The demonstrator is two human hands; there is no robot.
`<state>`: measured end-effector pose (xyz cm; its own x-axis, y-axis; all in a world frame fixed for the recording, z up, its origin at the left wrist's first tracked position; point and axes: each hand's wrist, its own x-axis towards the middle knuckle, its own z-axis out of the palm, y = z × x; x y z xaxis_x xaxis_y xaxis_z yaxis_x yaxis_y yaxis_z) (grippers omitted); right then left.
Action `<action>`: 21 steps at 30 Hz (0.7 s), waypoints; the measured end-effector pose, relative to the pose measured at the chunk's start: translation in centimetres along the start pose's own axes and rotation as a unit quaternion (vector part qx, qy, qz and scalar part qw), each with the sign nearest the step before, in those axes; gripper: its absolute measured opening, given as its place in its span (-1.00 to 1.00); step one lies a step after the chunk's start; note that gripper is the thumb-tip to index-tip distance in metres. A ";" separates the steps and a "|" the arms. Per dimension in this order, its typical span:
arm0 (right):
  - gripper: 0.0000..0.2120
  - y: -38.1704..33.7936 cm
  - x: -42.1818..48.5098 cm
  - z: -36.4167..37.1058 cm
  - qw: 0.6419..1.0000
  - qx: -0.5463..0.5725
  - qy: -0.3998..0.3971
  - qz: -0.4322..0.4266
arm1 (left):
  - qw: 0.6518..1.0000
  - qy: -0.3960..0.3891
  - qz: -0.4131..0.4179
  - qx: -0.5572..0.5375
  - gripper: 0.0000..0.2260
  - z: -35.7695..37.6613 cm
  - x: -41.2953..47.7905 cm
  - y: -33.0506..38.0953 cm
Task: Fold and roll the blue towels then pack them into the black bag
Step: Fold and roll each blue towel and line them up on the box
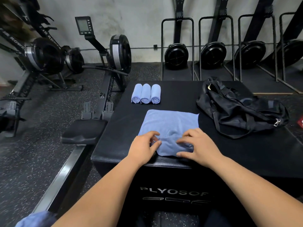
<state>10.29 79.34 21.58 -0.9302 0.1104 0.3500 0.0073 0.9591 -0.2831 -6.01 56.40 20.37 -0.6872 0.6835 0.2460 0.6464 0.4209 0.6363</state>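
Note:
A folded blue towel point(170, 122) lies flat on the black plyo box point(118, 128), its near edge bunched into the start of a roll. My left hand point(144, 146) pinches that near edge on the left, and my right hand point(198, 145) grips it on the right with curled fingers. Three rolled blue towels point(146, 94) lie side by side at the far left of the box top. The black bag point(241, 110) lies slumped at the right of the box, its zipper pull hanging at the right end.
Rowing machines point(113, 56) stand on the speckled floor to the left, one seat point(83, 131) close to the box's left side. More machines stand upright along the back wall. Another blue towel point(32, 220) shows at the bottom left corner.

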 end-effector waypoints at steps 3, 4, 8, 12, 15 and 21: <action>-0.72 -0.3 0.4 1.2 0.998 -0.027 0.049 0.004 | 0.999 0.007 -0.010 0.042 -0.76 0.0 -0.3 0.1; -0.78 -0.1 0.5 1.2 0.996 -0.010 0.072 0.045 | 0.998 0.005 -0.006 0.064 -0.74 0.0 -0.4 0.0; -0.78 2.2 0.4 -0.2 0.959 -0.026 0.081 0.271 | 0.991 -0.004 0.026 0.134 -0.69 -0.5 -0.8 -0.6; -0.80 3.8 -0.9 -1.4 0.926 -0.073 -0.033 0.368 | 0.988 0.004 0.054 0.144 -0.66 -0.3 -0.6 -0.4; -0.78 4.0 -1.4 -1.0 0.955 -0.019 0.000 0.296 | 0.983 0.020 0.111 0.148 -0.63 0.3 -0.4 0.4; -0.69 1.3 -0.6 -0.9 0.971 0.130 0.026 0.198 | 0.978 0.012 0.179 0.106 -0.73 2.2 -0.5 0.8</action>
<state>11.13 80.71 21.80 -0.8538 0.4762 0.2104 0.2609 0.7411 -0.6187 -4.44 57.71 19.12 -0.4100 0.7967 0.4440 0.8996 0.2729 0.3410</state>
